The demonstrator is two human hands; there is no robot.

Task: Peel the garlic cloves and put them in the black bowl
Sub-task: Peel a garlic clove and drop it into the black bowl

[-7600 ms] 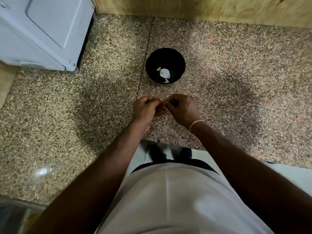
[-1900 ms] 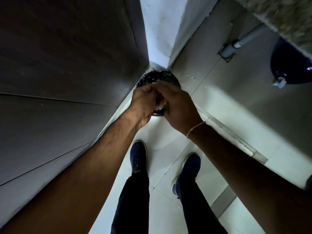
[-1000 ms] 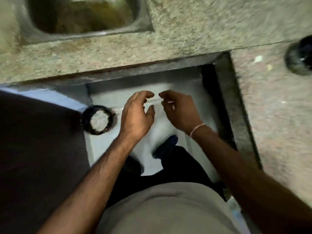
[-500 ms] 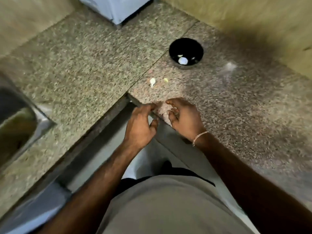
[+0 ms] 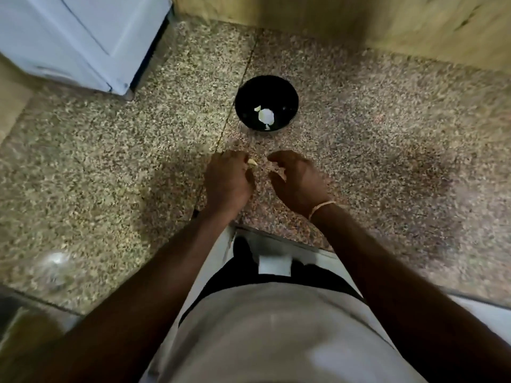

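Both hands have been brought back from the counter's front edge to the middle of the counter [image 5: 387, 150], and a clove has been taken up that half a second earlier lay loose beside the seam. The clove [image 5: 252, 162] is pinched at the curled fingertips of the left hand [image 5: 226, 181], its pale tip showing toward the right hand [image 5: 297, 179]. The right hand is held just beside it with fingers curled; whether anything is gripped there cannot be told through the blur. The bowl [image 5: 290, 92] stands beyond the hands, toward the back edge near the wooden wall. Pale pieces [image 5: 266, 116] lie in its bottom, judged to be garlic already peeled. The held clove is judged not yet peeled. No further cloves can be made out on the counter.
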